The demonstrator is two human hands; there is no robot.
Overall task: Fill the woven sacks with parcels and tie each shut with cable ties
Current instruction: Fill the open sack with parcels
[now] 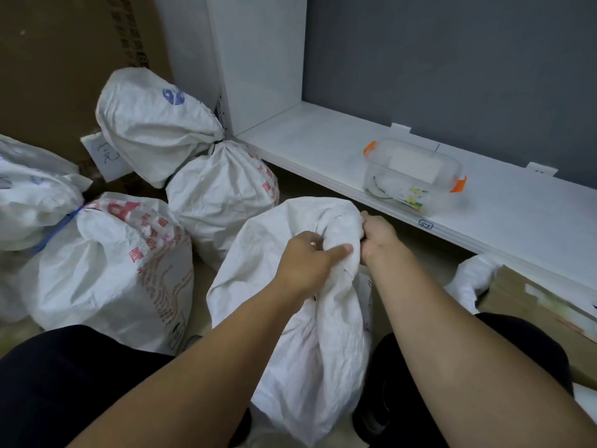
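White woven fabric of the sack (310,334) at lower centre of the frame is bunched into a neck gripped from both sides: the left hand (310,260) is closed on its left flank, the right hand (378,240) clenched just right of it. The sack's long axis runs from the knees up to that neck, so a tie would probably be cinched just below both fists; no cable tie can be made out there.

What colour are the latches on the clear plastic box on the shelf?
Orange. The latches sit at both ends of the clear plastic box on the white shelf, seen in the head view.
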